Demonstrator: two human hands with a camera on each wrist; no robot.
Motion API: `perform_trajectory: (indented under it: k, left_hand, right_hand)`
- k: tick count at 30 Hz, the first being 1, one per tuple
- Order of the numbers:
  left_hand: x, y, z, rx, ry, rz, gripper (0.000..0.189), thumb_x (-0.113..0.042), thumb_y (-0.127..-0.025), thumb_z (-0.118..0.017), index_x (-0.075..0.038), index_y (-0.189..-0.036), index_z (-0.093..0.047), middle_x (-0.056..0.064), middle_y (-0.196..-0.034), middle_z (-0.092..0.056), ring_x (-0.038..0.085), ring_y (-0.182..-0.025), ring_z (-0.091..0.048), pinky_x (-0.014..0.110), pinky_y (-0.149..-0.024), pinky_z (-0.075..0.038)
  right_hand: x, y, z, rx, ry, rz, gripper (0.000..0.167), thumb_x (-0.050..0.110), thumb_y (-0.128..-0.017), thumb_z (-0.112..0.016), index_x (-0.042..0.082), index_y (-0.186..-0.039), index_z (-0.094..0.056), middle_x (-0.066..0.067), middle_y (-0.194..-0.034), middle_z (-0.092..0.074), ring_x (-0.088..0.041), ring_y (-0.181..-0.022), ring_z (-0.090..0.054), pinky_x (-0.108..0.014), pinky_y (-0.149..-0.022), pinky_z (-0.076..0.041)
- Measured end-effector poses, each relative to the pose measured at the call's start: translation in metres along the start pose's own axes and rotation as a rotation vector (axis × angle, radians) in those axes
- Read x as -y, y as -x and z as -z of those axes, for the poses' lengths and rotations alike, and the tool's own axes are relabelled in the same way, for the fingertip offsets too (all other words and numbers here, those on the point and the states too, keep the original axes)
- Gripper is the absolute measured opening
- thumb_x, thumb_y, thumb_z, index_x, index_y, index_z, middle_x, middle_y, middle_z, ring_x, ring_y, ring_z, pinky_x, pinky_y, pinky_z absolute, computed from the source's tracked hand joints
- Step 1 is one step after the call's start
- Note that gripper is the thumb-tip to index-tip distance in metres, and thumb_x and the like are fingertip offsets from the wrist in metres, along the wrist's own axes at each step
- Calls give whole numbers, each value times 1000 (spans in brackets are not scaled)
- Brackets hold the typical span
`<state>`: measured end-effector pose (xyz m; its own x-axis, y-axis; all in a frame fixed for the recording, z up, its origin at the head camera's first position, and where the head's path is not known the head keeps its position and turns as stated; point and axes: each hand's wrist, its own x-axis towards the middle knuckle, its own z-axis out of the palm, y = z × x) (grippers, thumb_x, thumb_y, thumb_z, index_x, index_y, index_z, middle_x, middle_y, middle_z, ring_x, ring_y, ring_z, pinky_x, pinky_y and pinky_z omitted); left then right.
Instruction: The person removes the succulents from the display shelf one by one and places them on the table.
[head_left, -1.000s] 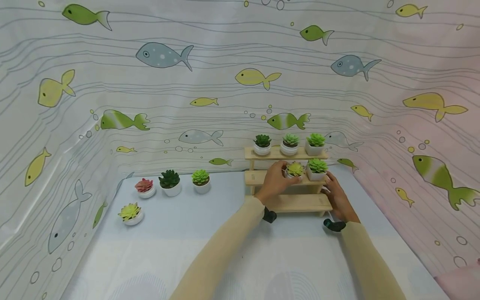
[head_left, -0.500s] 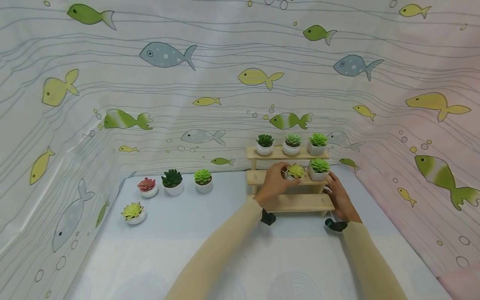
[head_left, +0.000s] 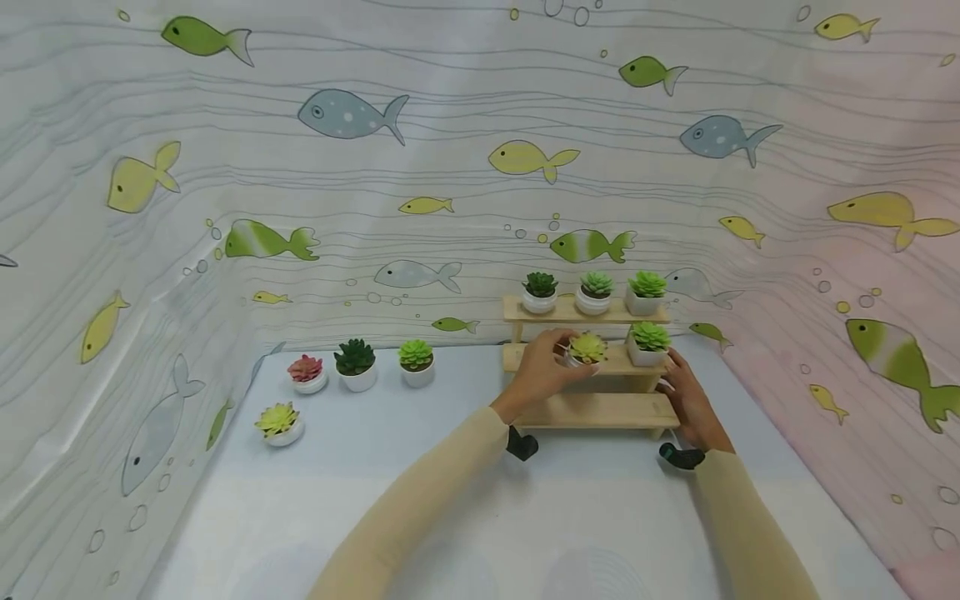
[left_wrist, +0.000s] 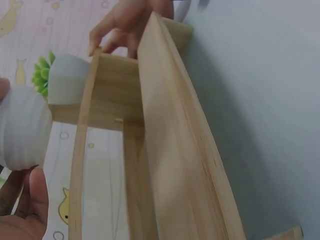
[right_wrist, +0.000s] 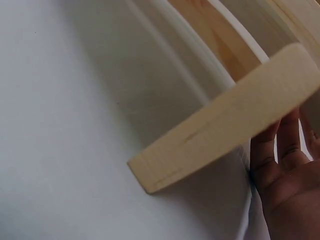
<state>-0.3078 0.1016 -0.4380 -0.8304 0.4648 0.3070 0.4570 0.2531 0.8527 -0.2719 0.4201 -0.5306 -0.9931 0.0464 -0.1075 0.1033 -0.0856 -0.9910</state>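
Note:
My left hand (head_left: 542,367) pinches the white ribbed pot (left_wrist: 22,127) of a yellow-green succulent (head_left: 587,348) at the middle step of a three-step wooden stand (head_left: 592,406). A gap shows between this pot and the step in the left wrist view, so it appears raised. My right hand (head_left: 688,400) holds the stand's right end, its fingers (right_wrist: 287,142) behind a wooden leg in the right wrist view. On the middle step's right end sits a bright green succulent (head_left: 649,342) in a squarish white pot.
Along the top step stand a dark green succulent (head_left: 539,292), a pale green one (head_left: 596,292) and a bright green one (head_left: 647,292). At the table's left are a red succulent (head_left: 307,373), a dark green one (head_left: 356,364), a green one (head_left: 416,362) and a yellow-green one (head_left: 279,423).
The head view has shifted slightly. Against the stand, my left hand and its yellow-green succulent have moved left and a little nearer, away from the neighbouring pot. My right hand stays at the stand's end.

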Motion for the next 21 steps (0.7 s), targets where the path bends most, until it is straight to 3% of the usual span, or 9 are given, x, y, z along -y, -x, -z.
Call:
perform_trajectory:
  k: [13,21]
  left_hand:
    - [14,19,24,-18,-7,-11,59,-37,-85,-87,-17,-135,-63,-5,-118,-61,10,-102,-60,27,-87,-54]
    - [21,36,41,-40,-12,0,62,-41,-84,-87,-21,-137,-61,-5,-121,-62,12,-102,-61,29,-85,-55]
  right_hand:
    - [3,4,-4,7,-37,-1,70,52,-109,-42,41,-165,-1,-10,-169,-10,-33,-146,-22,-23,-88,-49]
    - [-2,-1,1,0,-10,-4,70,54,-109,-40,44,-164,1,-9,-171,-5,-33,-150,-17,-28,-97,-42]
